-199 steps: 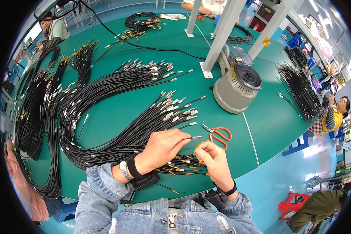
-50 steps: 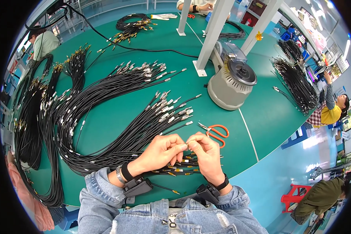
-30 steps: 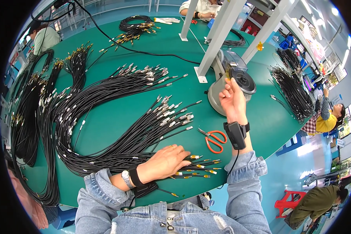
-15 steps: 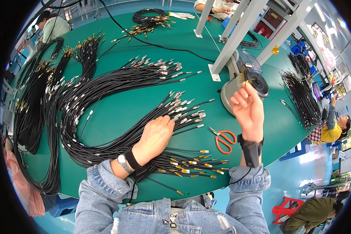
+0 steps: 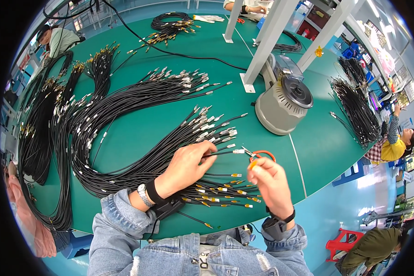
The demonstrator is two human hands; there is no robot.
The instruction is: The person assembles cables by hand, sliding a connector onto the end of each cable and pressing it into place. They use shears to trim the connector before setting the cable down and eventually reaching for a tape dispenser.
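My left hand [image 5: 185, 164] pinches one black cable [image 5: 226, 152] near its end, where a white label [image 5: 238, 151] sits. Beneath that hand lies a thick bundle of black cables [image 5: 138, 170] with white-tagged ends. My right hand [image 5: 272, 184] holds a small piece of orange-yellow tape [image 5: 253, 164] between thumb and fingertips, just short of the cable's end. Orange-handled snips [image 5: 265, 152] lie behind it, partly covered by the fingers. Closer to me, cable ends with yellow tags [image 5: 221, 189] spread over the green table [image 5: 234, 175].
A grey round tape dispenser [image 5: 279, 110] with a black disc stands beyond my right hand, beside metal posts [image 5: 267, 46]. More cable bundles lie at left [image 5: 37, 133] and far right [image 5: 354, 110]. A coiled bundle [image 5: 170, 25] and white glove [image 5: 208, 18] lie at the back. Co-workers sit around.
My right hand has come down and nearer from the dispenser, with orange-yellow tape now visible in its fingers. My left hand has lifted one cable end out toward the right.
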